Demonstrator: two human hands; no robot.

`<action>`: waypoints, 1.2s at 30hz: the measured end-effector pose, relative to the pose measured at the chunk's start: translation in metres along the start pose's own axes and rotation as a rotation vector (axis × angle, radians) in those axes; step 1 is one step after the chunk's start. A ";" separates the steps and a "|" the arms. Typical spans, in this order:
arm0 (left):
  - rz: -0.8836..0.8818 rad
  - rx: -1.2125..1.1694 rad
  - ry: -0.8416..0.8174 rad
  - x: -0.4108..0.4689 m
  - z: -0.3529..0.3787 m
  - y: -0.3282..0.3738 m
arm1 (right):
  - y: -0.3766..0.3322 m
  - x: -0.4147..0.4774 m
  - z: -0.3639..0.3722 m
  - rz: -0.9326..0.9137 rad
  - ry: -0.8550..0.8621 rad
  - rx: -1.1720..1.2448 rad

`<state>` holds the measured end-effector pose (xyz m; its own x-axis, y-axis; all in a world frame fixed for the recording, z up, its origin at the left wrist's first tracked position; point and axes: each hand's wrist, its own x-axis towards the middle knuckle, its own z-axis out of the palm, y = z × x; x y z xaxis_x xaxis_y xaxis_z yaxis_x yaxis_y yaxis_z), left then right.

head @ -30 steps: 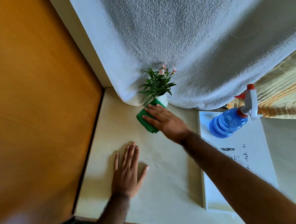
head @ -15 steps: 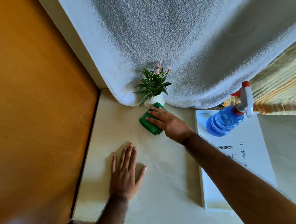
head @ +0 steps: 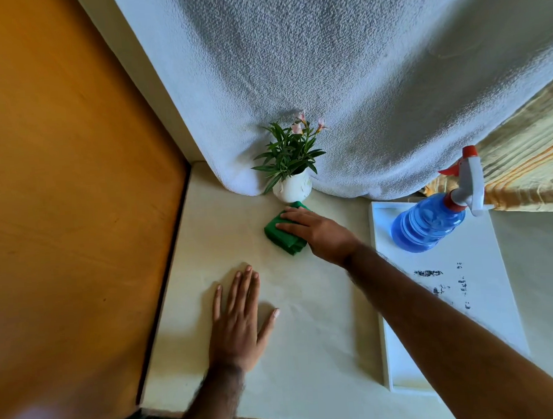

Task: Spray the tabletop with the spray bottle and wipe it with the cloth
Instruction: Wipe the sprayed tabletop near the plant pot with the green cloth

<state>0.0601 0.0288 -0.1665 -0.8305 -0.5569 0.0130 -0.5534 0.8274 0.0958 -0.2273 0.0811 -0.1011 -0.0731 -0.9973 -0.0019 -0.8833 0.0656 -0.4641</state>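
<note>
A folded green cloth (head: 281,238) lies on the cream tabletop (head: 308,330), just in front of a small plant pot. My right hand (head: 318,231) presses flat on the cloth, fingers stretched over it. My left hand (head: 238,321) rests palm down on the tabletop nearer to me, fingers spread, holding nothing. The blue spray bottle (head: 428,224) with a white and red trigger head stands on a white tray at the right, apart from both hands.
A white pot with a green, pink-flowered plant (head: 290,171) stands at the back against a hanging white towel (head: 341,75). The white tray (head: 461,295) has dark smudges. A wooden panel (head: 67,206) borders the table's left side. Striped yellow fabric (head: 531,167) hangs at far right.
My right hand has slid the cloth a little toward me and to the right, away from the pot. My left hand has stayed flat in place.
</note>
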 end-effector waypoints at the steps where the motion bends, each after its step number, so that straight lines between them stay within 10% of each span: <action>1: 0.002 -0.001 0.004 0.000 0.001 0.000 | -0.001 -0.001 0.001 -0.002 0.021 -0.002; 26: 0.002 -0.003 -0.005 0.000 0.003 -0.001 | 0.000 0.000 -0.012 -0.096 0.357 -0.064; 36: 0.015 0.004 0.013 -0.001 0.010 -0.004 | 0.015 -0.012 0.007 0.019 0.190 -0.016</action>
<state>0.0621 0.0267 -0.1766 -0.8380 -0.5449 0.0269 -0.5408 0.8362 0.0916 -0.2365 0.0940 -0.1142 -0.1742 -0.9721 0.1574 -0.8880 0.0860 -0.4516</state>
